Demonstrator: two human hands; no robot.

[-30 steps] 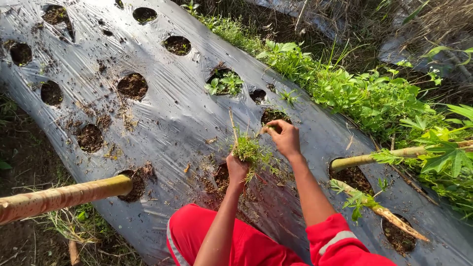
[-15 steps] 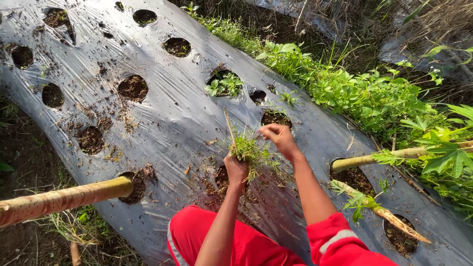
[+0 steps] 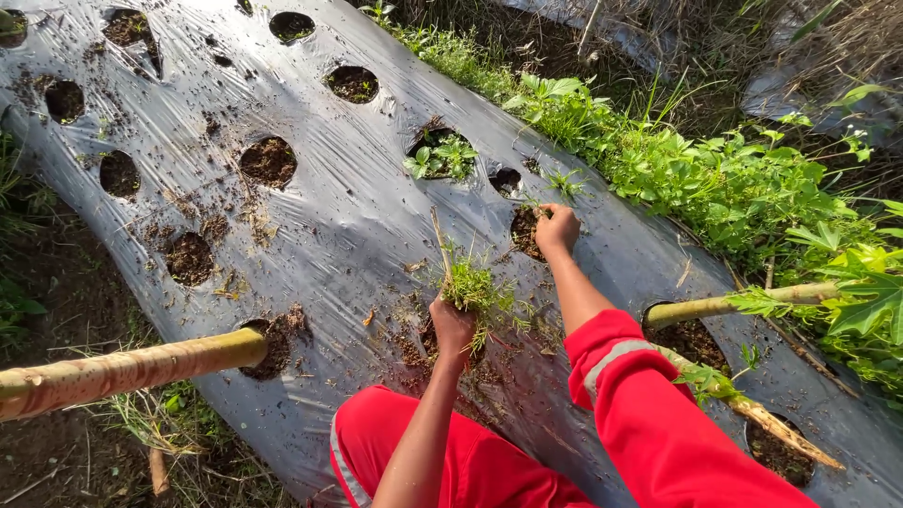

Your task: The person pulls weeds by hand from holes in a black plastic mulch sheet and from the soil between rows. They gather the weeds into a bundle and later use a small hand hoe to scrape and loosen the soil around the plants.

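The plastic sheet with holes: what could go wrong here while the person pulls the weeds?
The right hand digs at a planting hole; its fingers may tear the thin plastic sheet at the rim. The weed bunch in the left hand looks loose, so strands and soil may drop onto the sheet.

No packages, labels, signs or screens anywhere in my view.
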